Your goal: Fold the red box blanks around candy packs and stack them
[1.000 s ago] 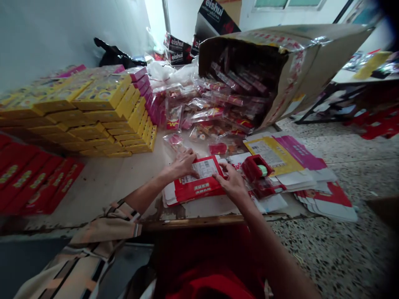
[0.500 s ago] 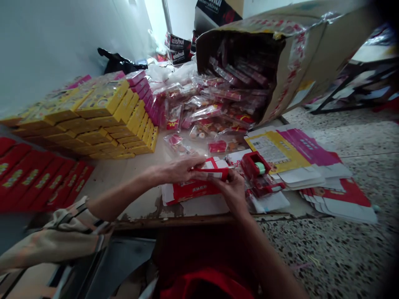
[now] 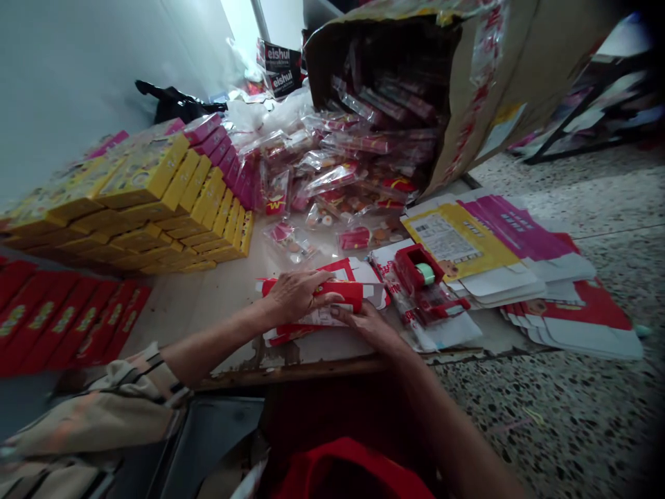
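A red cardboard box [image 3: 350, 294] lies lengthwise between my hands, its white end flaps sticking out at the right. My left hand [image 3: 298, 296] is closed over the top of the box, fingers across it. Under its front right part, my right hand [image 3: 370, 326] grips the near edge with thumb and fingers. Beneath are other red-and-white cartons [image 3: 283, 335], partly hidden by the box and my hands. Just right of my right hand, a red tape dispenser [image 3: 415, 267] with a pale green roll rests on plastic packaging.
Stacked yellow boxes [image 3: 145, 177] and a row of red boxes [image 3: 67, 322] stand on the left. Clear-bagged toy sets [image 3: 332, 180] spill from a big tipped carton [image 3: 483, 90]. Flat yellow [image 3: 462, 239], purple [image 3: 519, 225] and red cartons [image 3: 587, 305] lie at the right.
The box has turned from being seen narrow-edge on to showing its long side, extending further left. My left hand has moved onto its top; my right hand has shifted slightly left and lower.
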Demonstrator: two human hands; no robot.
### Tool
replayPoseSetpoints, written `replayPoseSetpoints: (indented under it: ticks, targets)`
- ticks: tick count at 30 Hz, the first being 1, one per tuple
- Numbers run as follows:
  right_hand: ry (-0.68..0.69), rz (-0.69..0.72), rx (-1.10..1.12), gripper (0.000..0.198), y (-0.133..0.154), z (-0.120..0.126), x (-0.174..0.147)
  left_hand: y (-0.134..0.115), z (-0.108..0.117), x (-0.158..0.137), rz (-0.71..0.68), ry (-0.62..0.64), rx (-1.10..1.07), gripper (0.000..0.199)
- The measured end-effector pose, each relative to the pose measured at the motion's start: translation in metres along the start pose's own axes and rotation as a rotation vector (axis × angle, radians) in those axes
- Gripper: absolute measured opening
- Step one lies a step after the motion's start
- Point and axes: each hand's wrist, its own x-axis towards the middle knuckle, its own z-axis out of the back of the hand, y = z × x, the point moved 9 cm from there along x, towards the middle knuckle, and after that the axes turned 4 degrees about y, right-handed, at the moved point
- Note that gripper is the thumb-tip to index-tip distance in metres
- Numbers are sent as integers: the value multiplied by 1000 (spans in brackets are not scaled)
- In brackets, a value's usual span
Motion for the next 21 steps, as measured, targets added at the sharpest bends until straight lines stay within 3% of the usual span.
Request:
replayPoseSetpoints:
  ticks: [4,6,8,11,12,14,17,21]
  targets:
    - [-315,50,51,50,-16,20,3,30,-12,36,67,-71,-141,47]
    - [-447,74,49,53,-16,32,-3,36,-6,52,59,-71,-165,52]
    - [-595,127,-47,57,-3,43,-15,34,13,55,68,-109,-166,58]
    - [-839,252,-182,86,31,46,-40,22,61,27,153,-350,-253,57]
    - [-837,293,-159,98,41,39,-41,17,73,11,192,-441,-341,55]
    - [-689,350,-8,108,56,15,-34,8,80,-22,270,-562,-573,50]
    - [-393,358,221,95,67,-28,-25,-3,57,-67,392,-610,-798,45]
    - [-237,229,230,71,51,-50,-45,-11,23,-126,512,-733,-899,46]
